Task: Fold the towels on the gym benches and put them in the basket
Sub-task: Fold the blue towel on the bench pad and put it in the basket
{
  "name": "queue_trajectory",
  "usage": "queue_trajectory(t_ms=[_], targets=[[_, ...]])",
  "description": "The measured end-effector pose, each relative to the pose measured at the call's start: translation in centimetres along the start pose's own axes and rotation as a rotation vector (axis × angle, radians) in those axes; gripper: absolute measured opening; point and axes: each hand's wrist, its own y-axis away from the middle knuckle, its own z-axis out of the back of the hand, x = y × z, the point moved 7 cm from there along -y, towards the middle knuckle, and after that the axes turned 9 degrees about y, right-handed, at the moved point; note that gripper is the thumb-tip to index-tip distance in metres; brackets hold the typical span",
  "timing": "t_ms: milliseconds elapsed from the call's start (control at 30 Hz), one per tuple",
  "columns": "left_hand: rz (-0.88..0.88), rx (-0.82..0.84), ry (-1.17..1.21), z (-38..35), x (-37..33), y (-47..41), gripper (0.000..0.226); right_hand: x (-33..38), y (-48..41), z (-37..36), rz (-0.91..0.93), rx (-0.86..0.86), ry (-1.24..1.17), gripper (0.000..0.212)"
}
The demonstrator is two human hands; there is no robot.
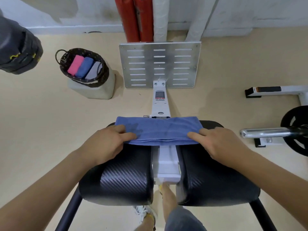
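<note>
- The blue towel (158, 129) lay stretched between the two hands as a long, narrow band, folded lengthwise so that stacked layers showed along the edge nearest the person.
- Its cloth was a soft mid-blue with a few shallow creases, and a darker patch sat just beyond the left hand's fingertips.
- The left hand (106, 144) gripped the towel's left end, its fingers curled on top and its thumb lying along the near edge.
- The right hand (221, 144) held the opposite end in the same way, fingers bent over the cloth and thumb pointing inward along the fold.
- Beneath both hands the towel rested across the far ends of two black bench pads (123, 177), bridging the white frame (167, 157) between them.
- Well beyond the left hand, and out to its left, a dark woven basket (105, 70) stood on a pale block (93, 90).
- Inside it, a pink towel (75, 65), a darker blue towel (85, 66) and a grey towel (93, 70) sat side by side.
- Out past the right hand lay a barbell (266, 131).
</note>
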Motion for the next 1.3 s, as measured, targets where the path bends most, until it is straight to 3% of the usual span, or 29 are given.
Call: queue_trajectory(t_ms=[133,334,701,767,868,934,1068,1134,1201,1268,1301], targets=[[-0.017,0.041,-0.071,0.4,-1.0,0.4,0.068,0.2,-0.3,-0.1,0.094,-0.005,0.044,0.037],[0.152,0.155,0.015,0.1,-4.1,2.1,0.079,0.0,-0.8,-0.5,0.004,0.019,0.077,0.033],[0.485,0.148,-0.019,-1.2,-11.1,10.8,0.071,5.4,-4.6,1.8,-0.238,-0.236,-0.041,0.024],[0.545,0.157,0.012,-2.9,-12.0,11.8,0.069,7.0,-5.0,2.1,-0.207,-0.198,-0.019,0.026],[0.564,0.066,0.011,-4.7,-12.6,12.9,0.073,9.3,-4.5,1.2,-0.203,0.003,-0.06,0.035],[0.599,-0.013,0.051,-5.5,-12.6,13.7,0.077,9.7,-3.6,0.8,-0.287,0.105,-0.208,0.048],[0.567,-0.057,0.163,-7.2,-13.0,14.0,0.065,10.1,-3.4,1.1,-0.697,0.14,-0.918,0.038],[0.597,-0.011,0.195,-8.5,-13.1,14.4,0.084,11.6,-3.7,0.9,-0.825,0.264,-1.17,0.05],[0.532,-0.034,0.246,-10.3,-13.6,14.8,0.094,12.9,-3.7,1.4,-0.898,0.307,-1.255,0.066],[0.528,0.036,0.299,-10.8,-13.8,15.2,0.098,13.1,-3.6,1.6,-0.947,0.21,-1.251,0.076],[0.536,-0.029,0.323,-10.6,-13.4,15.3,0.092,13.0,-3.6,1.6,-0.966,0.139,-1.255,0.079]])
